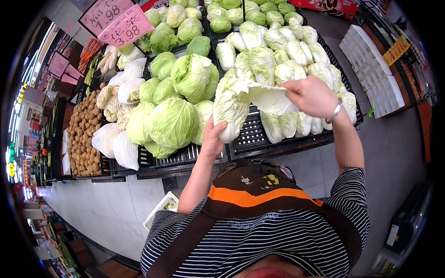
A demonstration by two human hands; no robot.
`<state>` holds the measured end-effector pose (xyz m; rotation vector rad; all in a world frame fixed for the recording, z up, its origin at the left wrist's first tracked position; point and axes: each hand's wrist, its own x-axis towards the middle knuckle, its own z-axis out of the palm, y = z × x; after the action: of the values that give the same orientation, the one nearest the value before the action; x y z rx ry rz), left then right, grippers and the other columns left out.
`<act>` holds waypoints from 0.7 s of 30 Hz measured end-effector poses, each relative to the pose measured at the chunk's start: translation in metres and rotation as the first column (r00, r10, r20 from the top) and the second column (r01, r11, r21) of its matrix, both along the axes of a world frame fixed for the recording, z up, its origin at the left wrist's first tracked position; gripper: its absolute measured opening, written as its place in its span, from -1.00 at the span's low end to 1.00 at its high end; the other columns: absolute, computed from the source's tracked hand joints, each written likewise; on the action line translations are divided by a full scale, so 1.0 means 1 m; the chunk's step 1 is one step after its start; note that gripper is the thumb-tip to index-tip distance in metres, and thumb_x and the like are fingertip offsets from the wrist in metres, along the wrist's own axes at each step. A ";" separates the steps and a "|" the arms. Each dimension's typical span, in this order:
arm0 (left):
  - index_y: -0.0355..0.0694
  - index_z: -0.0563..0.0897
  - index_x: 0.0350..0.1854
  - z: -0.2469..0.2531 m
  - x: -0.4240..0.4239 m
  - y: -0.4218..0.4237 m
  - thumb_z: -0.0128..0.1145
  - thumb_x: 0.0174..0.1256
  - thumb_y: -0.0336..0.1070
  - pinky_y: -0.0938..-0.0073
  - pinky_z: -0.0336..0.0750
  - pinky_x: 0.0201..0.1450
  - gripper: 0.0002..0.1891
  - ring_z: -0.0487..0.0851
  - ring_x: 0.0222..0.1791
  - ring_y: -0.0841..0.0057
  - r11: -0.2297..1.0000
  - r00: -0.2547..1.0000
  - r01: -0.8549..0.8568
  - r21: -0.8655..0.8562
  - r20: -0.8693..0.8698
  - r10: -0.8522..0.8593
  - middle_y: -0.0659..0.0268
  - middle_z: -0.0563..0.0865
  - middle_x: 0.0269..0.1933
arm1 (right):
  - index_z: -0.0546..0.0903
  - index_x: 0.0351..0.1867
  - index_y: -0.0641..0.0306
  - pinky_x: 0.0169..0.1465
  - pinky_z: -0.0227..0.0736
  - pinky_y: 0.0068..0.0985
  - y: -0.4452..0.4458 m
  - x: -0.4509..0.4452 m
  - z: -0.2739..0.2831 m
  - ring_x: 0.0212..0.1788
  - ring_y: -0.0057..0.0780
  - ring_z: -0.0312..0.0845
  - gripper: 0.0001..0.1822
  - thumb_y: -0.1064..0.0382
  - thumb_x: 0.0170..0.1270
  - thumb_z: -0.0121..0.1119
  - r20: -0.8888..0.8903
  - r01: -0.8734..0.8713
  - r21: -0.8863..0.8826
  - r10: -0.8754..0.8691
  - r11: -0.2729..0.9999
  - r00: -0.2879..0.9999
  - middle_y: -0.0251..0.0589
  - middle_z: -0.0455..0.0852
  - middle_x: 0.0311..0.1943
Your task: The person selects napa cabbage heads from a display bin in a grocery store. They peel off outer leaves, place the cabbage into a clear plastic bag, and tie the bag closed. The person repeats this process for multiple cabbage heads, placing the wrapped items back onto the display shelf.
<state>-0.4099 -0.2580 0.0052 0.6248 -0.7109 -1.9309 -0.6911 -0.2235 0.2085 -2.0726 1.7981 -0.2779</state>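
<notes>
My left hand [212, 138] grips the base of a napa cabbage [230, 107], held tilted above the front of the black crates. Between the fingertips and thumb of my right hand [310, 96] is the edge of a pale outer leaf [269, 98]. That leaf stretches sideways from the top of the head toward the right; whether it is still joined there I cannot tell. Behind it lie rows of other napa cabbages [263, 64] in the crate. Round green cabbages [174, 122] are piled just left of my left hand.
A black plastic crate [247, 133] shows its slatted floor below the held head. Farther left are net-wrapped cauliflowers [131, 91] and potatoes [84, 133]. Pink price signs [126, 27] rise above the display. White foam boxes [365, 66] stand right; another white box [160, 211] sits on the floor.
</notes>
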 end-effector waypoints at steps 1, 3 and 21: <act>-0.27 0.29 0.42 0.002 -0.003 0.002 0.18 0.29 -0.40 0.29 0.49 0.28 -0.37 0.56 0.24 0.35 1.000 0.999 -0.031 0.001 0.026 0.031 0.15 0.55 0.28 | 0.72 0.01 0.09 -0.15 0.58 -0.20 0.005 0.007 -0.004 -0.36 -0.11 0.71 -0.65 0.19 0.27 0.02 -0.079 -0.036 -0.055 0.032 0.998 0.996 0.01 0.75 -0.43; -0.26 0.30 0.41 0.004 -0.006 0.003 0.18 0.29 -0.41 0.29 0.49 0.27 -0.38 0.57 0.22 0.37 0.997 0.995 -0.080 0.002 0.052 0.080 0.16 0.55 0.27 | 0.73 0.00 0.06 -0.15 0.57 -0.17 0.006 0.011 -0.007 -0.35 -0.07 0.70 -0.65 0.21 0.27 0.02 -0.128 -0.059 -0.100 0.046 0.993 0.991 0.03 0.74 -0.43; -0.30 0.36 0.38 0.037 0.034 0.026 0.22 0.27 -0.48 0.40 0.50 0.23 -0.39 0.61 0.14 0.46 0.940 0.944 -0.305 -0.154 0.081 0.320 0.23 0.62 0.19 | 0.71 0.10 -0.14 -0.47 0.43 -0.42 0.017 0.018 -0.023 -0.71 -0.37 0.47 -0.65 0.26 0.33 0.11 0.115 -0.211 -0.187 0.234 0.960 0.965 -0.20 0.63 -0.70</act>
<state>-0.3760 -0.2316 0.0423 0.7105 -0.7565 -1.5503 -0.6728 -0.2063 0.1853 -2.2914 1.4910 -0.5145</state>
